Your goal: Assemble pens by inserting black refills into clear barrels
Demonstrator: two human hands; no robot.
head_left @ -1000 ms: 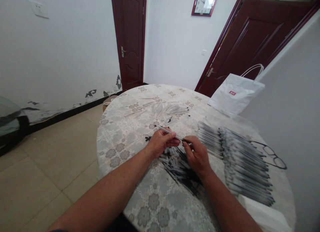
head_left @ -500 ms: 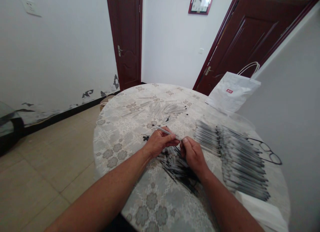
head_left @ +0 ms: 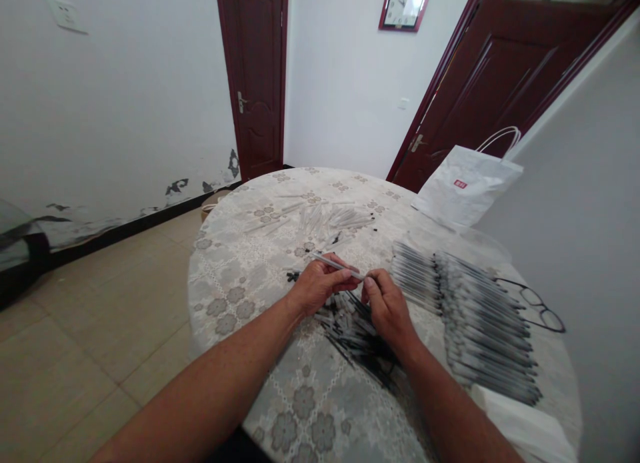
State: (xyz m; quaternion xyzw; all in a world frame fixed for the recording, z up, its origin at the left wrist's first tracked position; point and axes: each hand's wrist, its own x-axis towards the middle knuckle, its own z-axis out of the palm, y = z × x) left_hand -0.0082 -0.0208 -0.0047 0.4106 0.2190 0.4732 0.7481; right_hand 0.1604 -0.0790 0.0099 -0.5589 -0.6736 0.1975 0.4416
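On table: refill pile centre — pen rows right, barrels behind, bag beyond rows.

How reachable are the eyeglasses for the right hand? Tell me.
Probably, once freed: right hand is busy on the pen barrel; only flat rows of pens lie between it and the eyeglasses.

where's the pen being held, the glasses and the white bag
pen [head_left: 334,264]: head view, middle of the barrel
glasses [head_left: 552,321]: head view, lens at lower right
bag [head_left: 467,200]: head view, front face below the red logo
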